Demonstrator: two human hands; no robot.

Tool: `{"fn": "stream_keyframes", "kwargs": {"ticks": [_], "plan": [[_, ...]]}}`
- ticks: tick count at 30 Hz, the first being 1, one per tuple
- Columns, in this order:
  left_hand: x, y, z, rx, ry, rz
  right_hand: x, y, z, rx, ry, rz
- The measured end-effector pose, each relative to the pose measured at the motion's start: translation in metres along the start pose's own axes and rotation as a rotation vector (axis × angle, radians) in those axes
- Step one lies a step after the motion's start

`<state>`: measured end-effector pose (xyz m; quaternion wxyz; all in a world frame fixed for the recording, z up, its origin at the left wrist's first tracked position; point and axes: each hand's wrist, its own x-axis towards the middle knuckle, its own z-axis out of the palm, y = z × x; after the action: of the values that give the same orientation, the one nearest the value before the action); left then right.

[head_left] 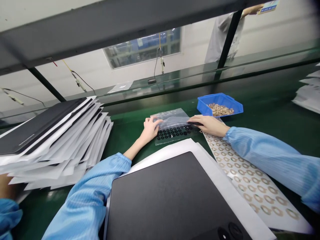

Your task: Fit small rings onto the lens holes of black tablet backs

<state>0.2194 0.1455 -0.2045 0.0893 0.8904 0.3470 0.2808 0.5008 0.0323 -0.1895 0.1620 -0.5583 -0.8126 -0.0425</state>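
A clear plastic film sheet (pixel 170 117) carrying rows of black rings (pixel 172 133) lies on the green bench, its upper part folded or lifted. My left hand (pixel 150 128) grips the film's left edge, fingers bent over it. In my right hand (pixel 211 125) is a thin black tool (pixel 195 123), its tip by the film's right side; its exact kind is unclear. Nearest me lies a dark grey tablet-like panel (pixel 170 196) with round camera openings at its lower right corner, on white sheets (pixel 225 200). Under my right forearm runs a sheet of tan ring stickers (pixel 250 180).
A blue bin (pixel 220 98) of small tan rings stands beyond my right hand. A tall stack of panels interleaved with white sheets (pixel 75 143) rises at left. A shelf beam (pixel 112 30) crosses overhead. Another person's blue sleeve (pixel 10 215) shows at lower left; someone stands behind the bench.
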Motion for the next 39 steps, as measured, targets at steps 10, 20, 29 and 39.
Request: {"fn": "stream_keyframes", "kwargs": {"ticks": [10,20,29,39], "plan": [[-0.006,0.001,-0.010,0.189,-0.162,0.043,-0.004,0.004,0.013,0.005,-0.028,0.079],[-0.021,-0.005,-0.023,0.115,-0.294,0.089,-0.002,0.003,0.012,0.067,-0.012,0.127],[-0.019,-0.009,-0.023,-0.081,-0.221,0.068,0.018,-0.012,-0.029,0.377,0.055,0.290],[-0.007,-0.026,-0.017,-0.635,0.023,-0.094,-0.077,-0.053,-0.071,0.964,0.328,0.692]]}}
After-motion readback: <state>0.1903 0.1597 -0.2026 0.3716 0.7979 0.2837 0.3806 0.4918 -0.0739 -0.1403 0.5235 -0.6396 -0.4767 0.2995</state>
